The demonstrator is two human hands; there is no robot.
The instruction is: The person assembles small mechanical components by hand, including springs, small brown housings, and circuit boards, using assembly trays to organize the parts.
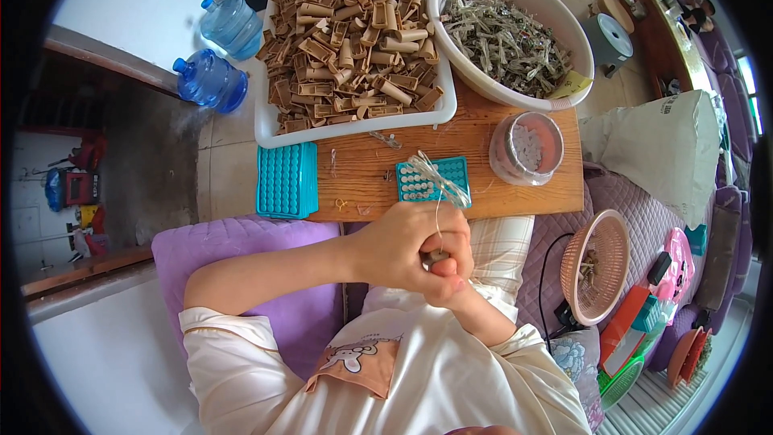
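My left hand (394, 246) and my right hand (452, 283) meet in front of my chest, fingers closed round a small brownish-grey piece (436, 258). Most of that piece is hidden by the fingers, so its kind does not show. A thin wire rises from it to a looped bundle of fine clear or silvery wire (439, 177) above my left knuckles. Just beyond, a teal tray (452, 167) of small round silvery discs lies on the wooden table (362, 181), partly covered by the bundle. Which hand bears the piece's weight I cannot tell.
A white tub (354, 130) heaped with brown plastic casings stands behind, beside a round basin (581, 72) of wire bundles. Stacked teal trays (286, 181) sit at the left, a clear tub (527, 149) of small white pieces at the right. A pink basket (616, 274) rests on the sofa.
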